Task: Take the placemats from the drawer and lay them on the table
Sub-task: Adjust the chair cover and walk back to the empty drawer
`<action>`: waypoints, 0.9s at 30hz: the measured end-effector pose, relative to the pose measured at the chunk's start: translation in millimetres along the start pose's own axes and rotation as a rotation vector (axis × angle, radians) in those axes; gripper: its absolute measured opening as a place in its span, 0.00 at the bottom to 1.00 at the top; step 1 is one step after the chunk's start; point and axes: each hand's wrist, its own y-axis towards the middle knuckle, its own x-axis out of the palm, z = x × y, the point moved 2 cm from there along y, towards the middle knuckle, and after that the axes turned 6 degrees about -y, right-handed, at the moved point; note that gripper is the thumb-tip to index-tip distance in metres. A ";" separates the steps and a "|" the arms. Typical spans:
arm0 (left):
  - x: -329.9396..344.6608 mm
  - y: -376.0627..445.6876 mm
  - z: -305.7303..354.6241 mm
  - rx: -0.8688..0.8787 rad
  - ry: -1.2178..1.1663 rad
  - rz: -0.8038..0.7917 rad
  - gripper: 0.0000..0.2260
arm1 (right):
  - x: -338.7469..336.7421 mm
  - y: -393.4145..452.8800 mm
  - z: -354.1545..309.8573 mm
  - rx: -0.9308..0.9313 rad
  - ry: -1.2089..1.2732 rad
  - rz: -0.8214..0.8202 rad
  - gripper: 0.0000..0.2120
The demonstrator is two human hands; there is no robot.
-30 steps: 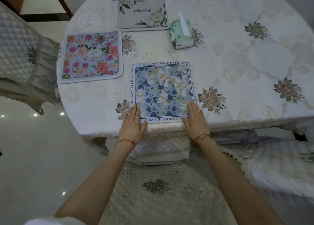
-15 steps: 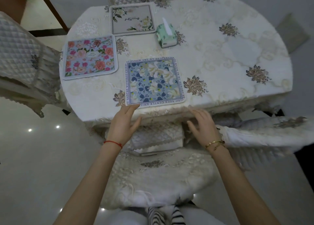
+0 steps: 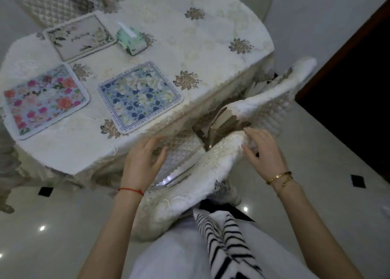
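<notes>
Fingers of the left hand loosely spread and slightly curled, holding nothing, hovering at the lower centre over a quilted chair back just below the table edge. Fingers of the right hand also parted and empty, tips touching or just above the top of a lace chair cover right of centre; contact hard to tell in the blur. Red string on the left wrist, gold bracelets on the right. Beyond the hands, at centre-left, a blue mat lying flat near the table's near edge. Left of it, a pink mat, flat, close to the frame's left side. Above those, at upper left, a pale mat, flat as well. Just right of the pale mat, a green tissue box. All three mats apart from each other on the cream cloth. At the bottom, striped fabric. No drawer in sight.
</notes>
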 end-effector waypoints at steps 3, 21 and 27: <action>-1.4 -9.7 7.9 0.120 -0.009 -0.082 0.12 | -8.3 -53.4 -10.5 0.127 -0.033 0.076 0.19; 27.5 -126.8 101.6 0.844 -0.200 -0.675 0.12 | 7.1 -415.3 -159.8 1.019 -0.070 0.343 0.18; 54.3 -196.8 154.8 1.102 -0.238 -0.860 0.12 | 18.9 -512.9 -212.7 1.314 -0.081 0.457 0.18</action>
